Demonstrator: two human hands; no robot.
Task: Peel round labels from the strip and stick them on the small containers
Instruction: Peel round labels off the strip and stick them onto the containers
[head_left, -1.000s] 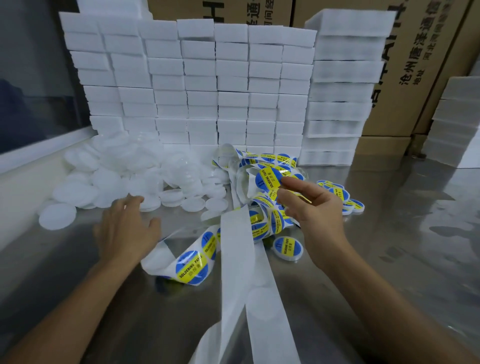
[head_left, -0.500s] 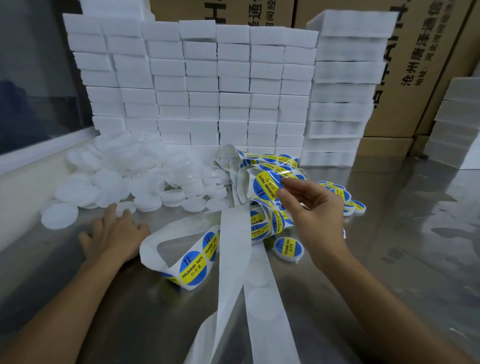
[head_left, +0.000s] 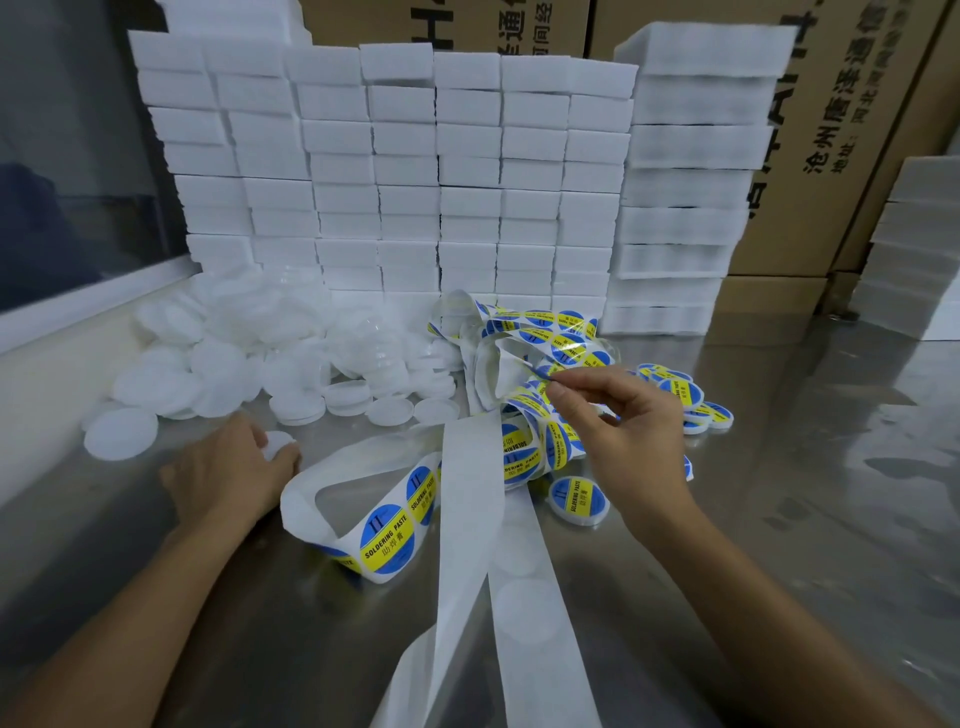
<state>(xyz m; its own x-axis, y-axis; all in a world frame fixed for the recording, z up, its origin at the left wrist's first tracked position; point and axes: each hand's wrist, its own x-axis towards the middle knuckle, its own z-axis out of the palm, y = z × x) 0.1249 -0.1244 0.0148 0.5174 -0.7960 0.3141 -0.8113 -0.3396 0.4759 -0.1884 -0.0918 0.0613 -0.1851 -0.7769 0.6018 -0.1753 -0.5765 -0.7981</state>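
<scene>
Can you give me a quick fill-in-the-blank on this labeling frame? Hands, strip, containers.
1. The right hand pinches a round ____ at the tangled label strip.
2. The left hand grips a small white ____ on the table.
3. The labels read "SOLDERING ____".
4. The unlabeled containers are piled on the ____ side of the strip.

Missing words: label; container; PASTE; left
</scene>
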